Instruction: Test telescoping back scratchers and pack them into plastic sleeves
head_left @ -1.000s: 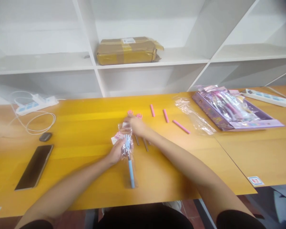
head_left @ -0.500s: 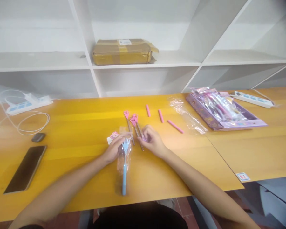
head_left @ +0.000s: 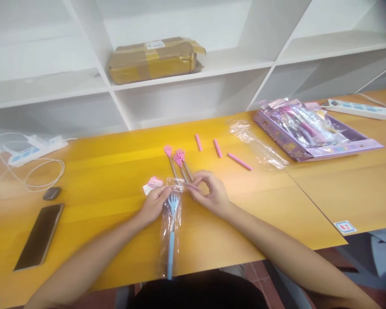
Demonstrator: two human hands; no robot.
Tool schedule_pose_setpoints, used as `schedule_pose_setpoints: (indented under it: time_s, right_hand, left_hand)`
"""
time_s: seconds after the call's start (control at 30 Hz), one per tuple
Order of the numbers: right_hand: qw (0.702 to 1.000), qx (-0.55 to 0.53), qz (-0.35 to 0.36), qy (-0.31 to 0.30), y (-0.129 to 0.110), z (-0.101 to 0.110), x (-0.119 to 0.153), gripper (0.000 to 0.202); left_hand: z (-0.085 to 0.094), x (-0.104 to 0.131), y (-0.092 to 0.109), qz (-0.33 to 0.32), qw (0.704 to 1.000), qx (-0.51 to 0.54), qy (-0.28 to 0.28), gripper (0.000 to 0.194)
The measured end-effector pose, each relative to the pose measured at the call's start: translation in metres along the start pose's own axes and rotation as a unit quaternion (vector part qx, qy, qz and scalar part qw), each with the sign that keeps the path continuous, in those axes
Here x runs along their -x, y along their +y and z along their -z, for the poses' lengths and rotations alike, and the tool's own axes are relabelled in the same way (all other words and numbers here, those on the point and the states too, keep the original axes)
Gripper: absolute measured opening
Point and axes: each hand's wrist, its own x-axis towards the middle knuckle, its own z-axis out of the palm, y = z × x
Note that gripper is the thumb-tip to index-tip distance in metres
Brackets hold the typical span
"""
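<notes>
A blue hand-shaped back scratcher point(head_left: 171, 240) lies inside a clear plastic bag point(head_left: 163, 249) near the table's front edge. My left hand point(head_left: 154, 204) is closed on the upper left side of the bag, thumb pressed on the film. My right hand point(head_left: 214, 193) pinches a thin, flat card point(head_left: 193, 186), seen nearly edge-on, beside the bag's top end. Beyond my hands lie several pink back scratcher heads on metal rods, one at the left point(head_left: 168, 151) and others point(head_left: 178, 160) close together. Pink-and-white cards point(head_left: 153, 183) rest beside my left hand.
Pink tubes point(head_left: 217, 148) and empty clear wrappers point(head_left: 260, 146) lie behind my right hand. Farther right sits a purple box point(head_left: 284, 139) of bagged items. A phone point(head_left: 39, 237), a black case point(head_left: 52, 193) and a power strip point(head_left: 38, 150) are at left. A taped carton point(head_left: 154, 62) sits on the shelf.
My left hand has gone from lying over the bag's top to gripping its edge. The card in my right hand has come into view. The camera view has tilted slightly.
</notes>
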Motion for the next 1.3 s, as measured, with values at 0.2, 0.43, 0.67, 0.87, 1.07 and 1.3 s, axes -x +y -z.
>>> schedule_pose_setpoints:
  time_s: [0.2, 0.43, 0.67, 0.87, 1.07, 1.3]
  right_hand:
    - [0.965, 0.105, 0.216, -0.101, -0.001, 0.009, 0.001, 0.010]
    - [0.964, 0.155, 0.181, -0.122, 0.003, 0.001, 0.009, 0.005]
    - [0.956, 0.197, 0.177, -0.129, 0.004, 0.001, 0.013, 0.009]
    - [0.952, 0.221, 0.153, -0.144, 0.004, 0.003, 0.011, 0.009]
    - [0.952, 0.196, 0.173, -0.162, -0.005, 0.001, 0.002, 0.014]
    - [0.948, 0.207, 0.153, -0.187, -0.011, 0.004, 0.005, 0.022]
  left_hand:
    - [-0.001, 0.005, 0.010, -0.034, 0.997, -0.020, -0.059, 0.041]
    - [-0.002, 0.006, 0.012, -0.048, 0.996, -0.008, -0.070, 0.040]
    - [-0.003, 0.005, 0.006, -0.049, 0.998, 0.018, -0.040, 0.041]
    - [-0.002, 0.005, 0.002, -0.020, 0.999, 0.046, -0.022, 0.040]
    - [-0.004, 0.008, 0.009, -0.047, 0.998, -0.002, -0.035, 0.040]
    - [-0.004, 0.006, 0.011, -0.072, 0.995, -0.043, -0.058, 0.041]
